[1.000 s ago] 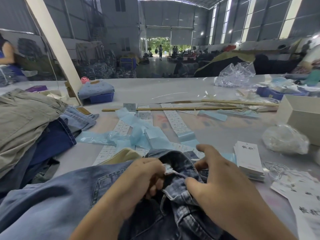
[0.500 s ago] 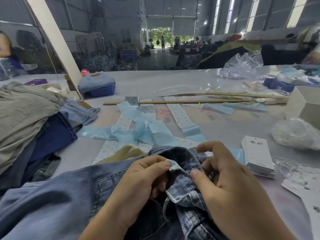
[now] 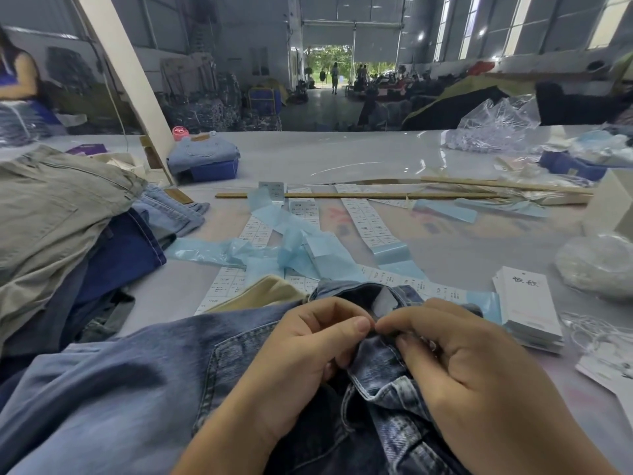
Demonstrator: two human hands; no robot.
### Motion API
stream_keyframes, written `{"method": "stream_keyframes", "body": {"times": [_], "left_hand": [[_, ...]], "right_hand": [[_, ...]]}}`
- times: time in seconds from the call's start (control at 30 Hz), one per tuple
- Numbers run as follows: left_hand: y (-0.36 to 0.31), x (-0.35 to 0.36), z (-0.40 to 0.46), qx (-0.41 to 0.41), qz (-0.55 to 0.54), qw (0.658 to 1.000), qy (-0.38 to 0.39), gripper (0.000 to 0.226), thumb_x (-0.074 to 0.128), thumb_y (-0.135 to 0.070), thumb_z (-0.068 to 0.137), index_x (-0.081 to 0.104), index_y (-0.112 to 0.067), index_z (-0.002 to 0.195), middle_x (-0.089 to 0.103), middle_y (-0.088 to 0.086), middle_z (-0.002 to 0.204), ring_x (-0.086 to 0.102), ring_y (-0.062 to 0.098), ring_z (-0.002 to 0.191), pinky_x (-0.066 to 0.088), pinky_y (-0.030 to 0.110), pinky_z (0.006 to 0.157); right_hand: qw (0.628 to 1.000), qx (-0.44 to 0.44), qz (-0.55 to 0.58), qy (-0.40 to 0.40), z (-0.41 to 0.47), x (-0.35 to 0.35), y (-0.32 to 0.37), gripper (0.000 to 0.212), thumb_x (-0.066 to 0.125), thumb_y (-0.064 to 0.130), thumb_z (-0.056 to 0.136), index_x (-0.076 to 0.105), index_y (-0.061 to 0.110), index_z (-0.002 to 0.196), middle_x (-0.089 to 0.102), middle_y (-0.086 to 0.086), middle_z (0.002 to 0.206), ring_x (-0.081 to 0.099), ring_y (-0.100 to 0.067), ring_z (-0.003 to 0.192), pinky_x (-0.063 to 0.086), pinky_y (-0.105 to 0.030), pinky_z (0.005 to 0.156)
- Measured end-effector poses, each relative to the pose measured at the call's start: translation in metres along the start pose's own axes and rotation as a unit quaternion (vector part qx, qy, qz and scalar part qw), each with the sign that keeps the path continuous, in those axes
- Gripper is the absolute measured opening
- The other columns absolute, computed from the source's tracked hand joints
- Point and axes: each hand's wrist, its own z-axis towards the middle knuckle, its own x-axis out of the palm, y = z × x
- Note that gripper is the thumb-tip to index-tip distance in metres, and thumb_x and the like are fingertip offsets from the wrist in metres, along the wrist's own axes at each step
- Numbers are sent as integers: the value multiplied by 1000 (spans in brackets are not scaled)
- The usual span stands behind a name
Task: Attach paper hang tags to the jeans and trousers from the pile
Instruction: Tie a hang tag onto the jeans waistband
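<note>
A pair of faded blue jeans (image 3: 137, 389) lies across the near edge of the table, waistband bunched up in the middle. My left hand (image 3: 308, 354) and my right hand (image 3: 455, 365) meet at the waistband, fingertips almost touching, both pinching the denim fold there. A small white label (image 3: 383, 299) shows inside the waistband just behind my fingers. A stack of white paper hang tags (image 3: 527, 306) sits to the right of my right hand. A pile of trousers and jeans (image 3: 58, 228) lies at the left.
Strips of white stickers and pale blue backing (image 3: 294, 248) cover the table's middle. Wooden sticks (image 3: 376, 195) lie beyond them. Plastic bags (image 3: 599, 262), white strings (image 3: 596, 334) and a white box (image 3: 613, 197) are at the right. Folded jeans on a blue box (image 3: 205, 162) stand beside a slanted post.
My right thumb and fingers have closed in on the waistband and now meet my left fingertips. The waistband fold has shifted, exposing the white label behind my fingers.
</note>
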Motion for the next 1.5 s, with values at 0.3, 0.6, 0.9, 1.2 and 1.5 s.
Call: {"method": "stream_keyframes", "body": {"times": [0.3, 0.6, 0.9, 1.2, 1.5], "left_hand": [[3, 5, 0, 11, -61, 998, 10, 23, 70, -8, 76, 73, -9, 98, 71, 3, 75, 60, 4, 53, 45, 11, 49], [9, 9, 0, 87, 29, 994, -66, 21, 78, -32, 74, 73, -17, 89, 59, 31, 73, 51, 24, 67, 40, 35, 64], [14, 10, -3, 151, 109, 978, -98, 9, 69, -30, 82, 67, -21, 83, 50, 6, 59, 41, 14, 56, 34, 28, 52], [10, 9, -5, 153, 67, 983, -79, 26, 70, -39, 75, 65, -13, 77, 57, 14, 69, 51, 20, 66, 43, 30, 62], [5, -1, -3, 80, 46, 994, -60, 16, 63, -33, 59, 52, -22, 57, 40, -2, 51, 32, 10, 46, 29, 17, 45]], "right_hand": [[997, 51, -34, -42, -3, 4, -3, 13, 56, 47, 79, 56, 53, 91, 55, 39, 77, 51, 5, 73, 34, -4, 59], [998, -21, -53, 33, 3, 1, 2, 35, 34, 44, 84, 38, 76, 98, 48, 19, 103, 48, -3, 93, 46, -25, 69], [996, -45, -72, 25, 3, 4, -1, 41, 29, 43, 89, 15, 65, 121, 43, 15, 99, 48, -4, 87, 45, -26, 71], [994, -60, -86, 40, 7, 4, -1, 44, 26, 41, 89, 9, 67, 120, 35, 21, 105, 43, 0, 92, 42, -23, 66], [993, -73, -84, 26, 6, 5, -3, 43, 38, 40, 96, 26, 73, 119, 43, 20, 100, 49, -1, 88, 45, -23, 73]]}}
